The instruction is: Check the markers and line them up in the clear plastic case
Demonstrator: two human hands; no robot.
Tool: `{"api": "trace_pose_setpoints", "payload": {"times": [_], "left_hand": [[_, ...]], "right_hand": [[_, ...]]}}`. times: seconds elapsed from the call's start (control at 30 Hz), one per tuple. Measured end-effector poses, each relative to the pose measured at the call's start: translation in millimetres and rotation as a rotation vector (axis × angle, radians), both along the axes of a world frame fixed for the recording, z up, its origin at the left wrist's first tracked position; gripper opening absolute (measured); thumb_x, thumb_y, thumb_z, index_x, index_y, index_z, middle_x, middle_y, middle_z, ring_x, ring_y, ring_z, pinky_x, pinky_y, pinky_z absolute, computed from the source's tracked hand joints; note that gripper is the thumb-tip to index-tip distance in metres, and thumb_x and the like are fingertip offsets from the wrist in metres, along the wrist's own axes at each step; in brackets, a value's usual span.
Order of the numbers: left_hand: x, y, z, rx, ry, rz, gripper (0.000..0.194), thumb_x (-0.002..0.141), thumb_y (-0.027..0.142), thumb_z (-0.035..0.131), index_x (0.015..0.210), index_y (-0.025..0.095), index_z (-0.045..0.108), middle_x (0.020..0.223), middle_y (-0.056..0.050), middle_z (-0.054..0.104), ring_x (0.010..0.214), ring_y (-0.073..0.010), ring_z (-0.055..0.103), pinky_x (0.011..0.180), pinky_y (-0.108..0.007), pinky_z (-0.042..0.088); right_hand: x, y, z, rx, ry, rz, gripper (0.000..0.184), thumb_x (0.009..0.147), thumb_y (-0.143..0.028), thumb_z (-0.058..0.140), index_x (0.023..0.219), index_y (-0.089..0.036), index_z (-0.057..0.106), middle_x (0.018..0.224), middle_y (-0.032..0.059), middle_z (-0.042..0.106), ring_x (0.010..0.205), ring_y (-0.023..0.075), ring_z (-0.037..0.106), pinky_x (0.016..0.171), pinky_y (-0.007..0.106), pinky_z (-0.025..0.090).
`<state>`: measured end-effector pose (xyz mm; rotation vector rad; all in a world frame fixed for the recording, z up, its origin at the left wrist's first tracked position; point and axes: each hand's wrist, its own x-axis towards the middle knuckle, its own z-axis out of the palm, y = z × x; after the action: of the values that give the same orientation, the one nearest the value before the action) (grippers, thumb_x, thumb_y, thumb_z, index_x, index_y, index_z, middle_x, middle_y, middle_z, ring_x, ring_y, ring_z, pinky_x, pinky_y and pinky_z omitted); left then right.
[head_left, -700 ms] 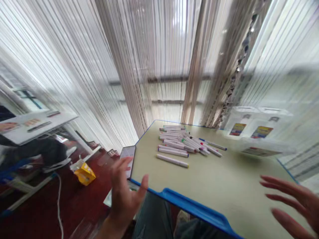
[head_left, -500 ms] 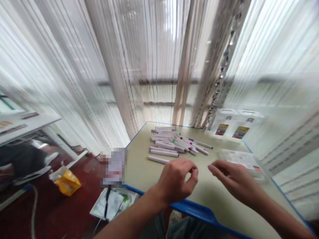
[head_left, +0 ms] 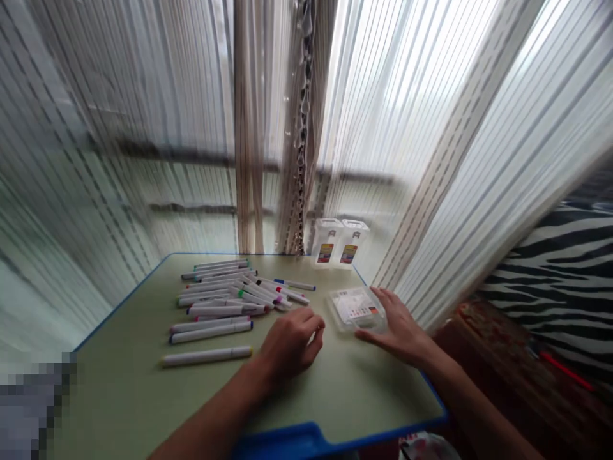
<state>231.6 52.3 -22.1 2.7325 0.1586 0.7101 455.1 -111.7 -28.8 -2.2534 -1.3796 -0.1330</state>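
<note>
My right hand point(head_left: 400, 329) spans the right end of a clear plastic case point(head_left: 354, 310) lying on the table, thumb at its near side and fingers at its far side. A printed sheet shows through the case. My left hand point(head_left: 292, 342) rests low over the table with fingers curled and thumb close to the index finger; nothing shows in it. To its left lies a spread of white markers point(head_left: 215, 306) with coloured ends. One marker with yellowish ends point(head_left: 208, 356) lies apart from the pile, nearest to my left forearm.
Two clear upright containers point(head_left: 338, 243) with colourful labels stand at the table's far right corner. The pale table point(head_left: 129, 390) has a blue rim. Striped sheer curtains point(head_left: 191, 128) hang behind it. Zebra-patterned cloth point(head_left: 565, 268) is at the right.
The view has swung to the right. My right hand has moved from above the table onto the clear case. My left hand stays curled near the markers.
</note>
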Motion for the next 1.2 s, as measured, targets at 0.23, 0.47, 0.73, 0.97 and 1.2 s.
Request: {"api": "trace_pose_setpoints", "payload": {"times": [0.23, 0.47, 0.73, 0.97, 1.2], "left_hand": [[-0.8, -4.2, -7.8, -0.026, -0.044, -0.008, 0.023, 0.091, 0.021, 0.055, 0.110, 0.015, 0.066, 0.103, -0.011, 0.070, 0.098, -0.0270, 0.067, 0.086, -0.040, 0.056], [3.4, 3.9, -0.4, -0.024, -0.093, 0.016, 0.068, 0.084, 0.036, 0.071, 0.140, 0.008, 0.047, 0.139, -0.022, 0.055, 0.128, -0.0342, 0.053, 0.111, -0.048, 0.045], [0.6, 44.8, 33.7, -0.109, -0.370, 0.005, 0.058, 0.089, 0.055, 0.066, 0.130, 0.015, 0.056, 0.127, -0.016, 0.065, 0.123, -0.0300, 0.059, 0.110, -0.046, 0.044], [-19.0, 51.6, 14.7, -0.704, -0.457, 0.343, 0.043, 0.091, 0.057, 0.061, 0.112, 0.020, 0.057, 0.096, -0.006, 0.071, 0.084, -0.0216, 0.070, 0.075, -0.032, 0.054], [-10.6, 44.9, 2.3, -1.104, -0.461, 0.254, 0.039, 0.092, 0.054, 0.056, 0.112, 0.021, 0.054, 0.095, -0.005, 0.071, 0.080, -0.0198, 0.069, 0.066, -0.029, 0.055]], "right_hand": [[-3.2, 19.1, -19.2, -0.124, -0.036, -0.016, 0.094, 0.074, -0.063, 0.071, 0.147, -0.008, 0.049, 0.152, 0.0277, 0.043, 0.142, 0.0431, 0.043, 0.116, 0.053, 0.037], [-0.4, 17.2, 14.8, 0.040, -0.077, 0.034, 0.075, 0.080, -0.069, 0.061, 0.127, -0.010, 0.068, 0.130, 0.0220, 0.065, 0.118, 0.0382, 0.065, 0.106, 0.052, 0.049], [-46.6, 78.0, 91.0, -0.019, 0.187, 0.287, 0.064, 0.092, -0.072, 0.041, 0.098, -0.024, 0.082, 0.102, 0.0088, 0.079, 0.099, 0.0344, 0.072, 0.090, 0.045, 0.055], [-60.1, 110.9, 44.8, 0.461, 0.588, 0.348, 0.059, 0.083, -0.074, 0.057, 0.093, -0.019, 0.076, 0.065, 0.0054, 0.066, 0.049, 0.0169, 0.050, 0.043, 0.028, 0.038], [-64.3, 112.1, 12.6, 0.512, 1.056, 0.237, 0.035, 0.081, -0.057, 0.072, 0.085, -0.022, 0.072, 0.070, 0.0038, 0.067, 0.058, 0.0182, 0.059, 0.049, 0.028, 0.047]]}}
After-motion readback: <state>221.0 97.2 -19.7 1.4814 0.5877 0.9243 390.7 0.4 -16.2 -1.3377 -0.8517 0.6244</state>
